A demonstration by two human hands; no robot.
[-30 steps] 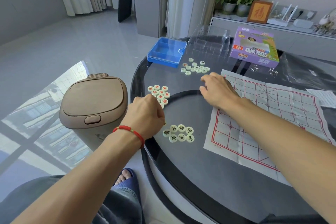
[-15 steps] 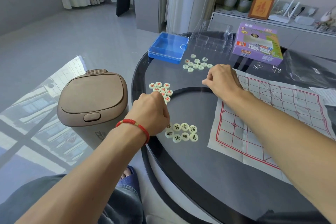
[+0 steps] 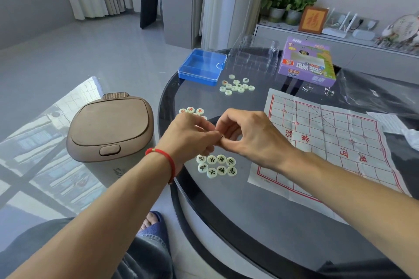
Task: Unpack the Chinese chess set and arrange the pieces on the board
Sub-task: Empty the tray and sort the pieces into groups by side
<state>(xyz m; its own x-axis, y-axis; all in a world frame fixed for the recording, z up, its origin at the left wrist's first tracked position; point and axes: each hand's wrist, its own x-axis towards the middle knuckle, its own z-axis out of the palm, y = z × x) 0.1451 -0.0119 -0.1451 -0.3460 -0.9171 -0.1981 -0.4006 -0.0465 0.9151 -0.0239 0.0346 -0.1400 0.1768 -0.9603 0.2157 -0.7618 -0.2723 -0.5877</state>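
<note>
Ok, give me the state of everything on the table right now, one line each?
Paper board: unfolded, creased, no pieces on it.
Blue plastic case: closed, nothing visible inside.
Clear plastic tray: emptied.
Purple box: lying flat.
Black-lettered pieces: face up, grouped.
Red-lettered pieces: face up, partly hidden.
Far pieces: loose cluster.
Left hand, right hand: fingertips meeting, contents unclear.

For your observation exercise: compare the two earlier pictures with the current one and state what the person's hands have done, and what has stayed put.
The right hand drew back from near the far pile of pieces, and the left hand lifted off the red-marked pieces; the fingertips now meet above the table, apparently pinching something small, too hidden to name. The black-marked pieces, paper board and blue box stayed put.
</note>
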